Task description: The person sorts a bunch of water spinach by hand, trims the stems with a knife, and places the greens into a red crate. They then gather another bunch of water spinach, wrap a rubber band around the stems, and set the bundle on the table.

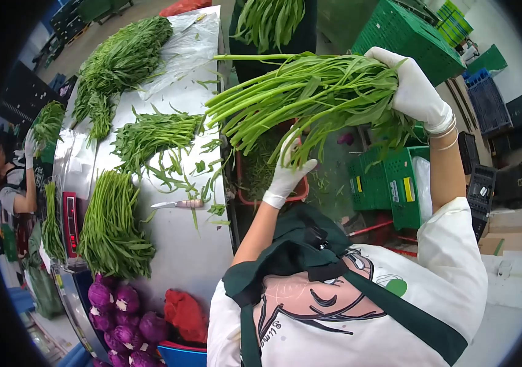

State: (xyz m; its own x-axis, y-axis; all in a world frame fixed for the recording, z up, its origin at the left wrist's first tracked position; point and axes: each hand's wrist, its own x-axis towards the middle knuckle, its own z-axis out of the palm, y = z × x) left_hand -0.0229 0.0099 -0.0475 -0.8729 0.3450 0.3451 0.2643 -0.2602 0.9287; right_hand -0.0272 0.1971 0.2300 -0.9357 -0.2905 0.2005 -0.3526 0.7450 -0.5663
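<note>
A large bunch of water spinach (310,92) stretches across the upper middle, its stalk ends pointing left. My right hand (417,92), in a white glove, is closed around the leafy end at the right. Below the stalks is my left hand (288,174), also gloved, with thumb and fingers apart; some leaves hang in front of its fingers. Left of it, a knife (178,203) with a wooden handle lies on the metal table (169,244). More water spinach lies there: a loose heap (154,137) and a neat bundle (116,226).
A big leafy pile (123,58) is at the table's far end. Purple cabbages (123,318) and a red cloth (184,315) are near me. Below my hands sits a red crate (255,183) of trimmings. Green crates (404,183) stand right. Another person (16,177) holds greens at left.
</note>
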